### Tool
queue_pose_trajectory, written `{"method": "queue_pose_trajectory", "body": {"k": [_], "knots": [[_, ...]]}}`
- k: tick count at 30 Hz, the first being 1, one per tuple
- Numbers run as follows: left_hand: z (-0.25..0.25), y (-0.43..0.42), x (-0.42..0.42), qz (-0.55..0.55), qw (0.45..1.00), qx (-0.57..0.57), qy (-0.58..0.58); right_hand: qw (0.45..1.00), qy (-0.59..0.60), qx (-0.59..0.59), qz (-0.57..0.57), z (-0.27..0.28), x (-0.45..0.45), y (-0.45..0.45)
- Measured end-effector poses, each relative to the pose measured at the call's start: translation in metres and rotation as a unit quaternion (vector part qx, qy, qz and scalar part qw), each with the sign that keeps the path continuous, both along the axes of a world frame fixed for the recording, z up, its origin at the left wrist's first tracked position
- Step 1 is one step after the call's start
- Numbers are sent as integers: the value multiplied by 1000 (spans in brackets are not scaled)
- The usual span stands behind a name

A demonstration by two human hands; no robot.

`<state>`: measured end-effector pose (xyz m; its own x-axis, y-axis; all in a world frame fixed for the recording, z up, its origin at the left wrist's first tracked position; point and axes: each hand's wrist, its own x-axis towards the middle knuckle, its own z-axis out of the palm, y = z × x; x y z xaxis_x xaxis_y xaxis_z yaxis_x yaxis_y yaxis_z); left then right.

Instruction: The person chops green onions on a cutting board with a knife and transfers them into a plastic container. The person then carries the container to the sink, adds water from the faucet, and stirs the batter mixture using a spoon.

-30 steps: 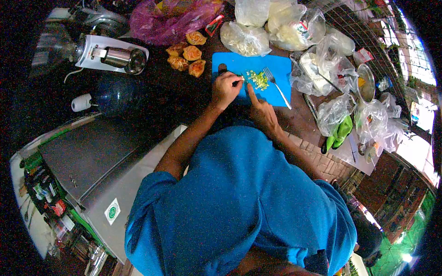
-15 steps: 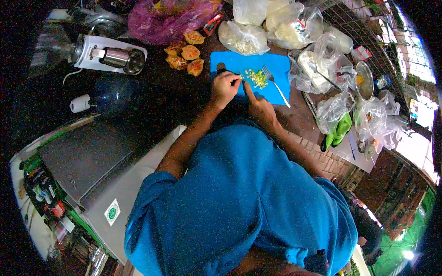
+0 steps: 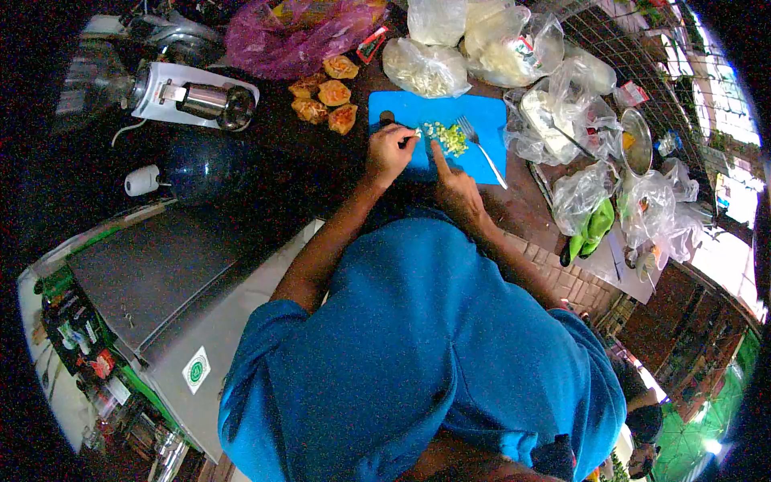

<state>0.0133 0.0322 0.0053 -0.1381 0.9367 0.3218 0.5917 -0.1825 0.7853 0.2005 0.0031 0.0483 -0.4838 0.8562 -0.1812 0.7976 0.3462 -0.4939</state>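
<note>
On the blue cutting board, my left hand pinches the small pale end of a spring onion. My right hand is closed with its index finger stretched forward. It grips a knife, of which only a thin dark strip shows beside the finger; the handle is hidden under the palm. Chopped spring onion lies in a green and white heap just beyond the right fingertip. A fork rests to the right of the heap, tines pointing away from me.
Several orange filled pastries sit left of the board, below a purple plastic bag. Clear bags line the back. On the right are a white tub, a metal bowl and a green item. A silver appliance stands left.
The right index finger has shifted slightly right, away from the left fingertips. Small pale bits now show on the board between the hands. The left hand has barely moved.
</note>
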Motion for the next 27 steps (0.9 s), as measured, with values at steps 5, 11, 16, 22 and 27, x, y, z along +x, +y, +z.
{"method": "queue_pose_trajectory", "body": {"k": [5,11,16,22,27], "knots": [[2,0,0,5,1000,-19,-22,1000,-2,-19,15,-5,-4,-2],[8,-1,1,15,999,-37,-14,1000,-2,5,19,3,-9,-3],[-1,1,-2,2,1000,-21,-14,999,-27,-8,22,4,-13,1],[6,-2,-1,-1,1000,-10,-10,1000,2,18,22,8,-15,3],[-10,-2,0,29,999,23,6,998,-51,-12,24,12,-5,-4]]}}
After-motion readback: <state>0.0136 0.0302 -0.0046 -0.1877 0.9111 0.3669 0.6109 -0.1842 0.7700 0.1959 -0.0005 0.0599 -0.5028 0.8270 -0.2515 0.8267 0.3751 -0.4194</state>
